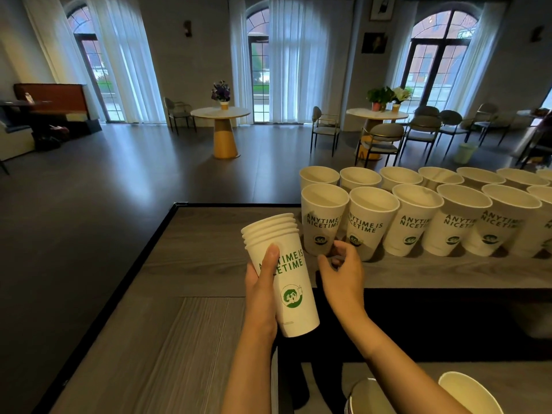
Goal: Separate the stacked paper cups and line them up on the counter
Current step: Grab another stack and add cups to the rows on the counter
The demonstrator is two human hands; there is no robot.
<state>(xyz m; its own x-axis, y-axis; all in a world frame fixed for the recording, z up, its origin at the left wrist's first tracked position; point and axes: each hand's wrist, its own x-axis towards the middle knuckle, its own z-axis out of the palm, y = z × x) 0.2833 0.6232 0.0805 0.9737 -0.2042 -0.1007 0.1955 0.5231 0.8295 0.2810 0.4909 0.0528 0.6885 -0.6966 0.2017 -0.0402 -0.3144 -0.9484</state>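
My left hand [261, 291] grips a stack of several nested white paper cups [286, 282] with green "ANYTIME IS NICETIME" print, tilted left above the counter [215, 234]. My right hand [343, 273] hovers at the base of the leftmost front cup [321, 216], fingers loosely curled and holding nothing; I cannot tell whether they touch it. Two rows of upright single cups run to the right: a front row [415, 219] and a back row [436, 176].
The wood-grain counter has a black edge [167, 222] on its left with the floor beyond. A lower counter near me holds another white cup [469, 392] and a dark stack of cups [361, 395]. Round tables and chairs stand in the room behind.
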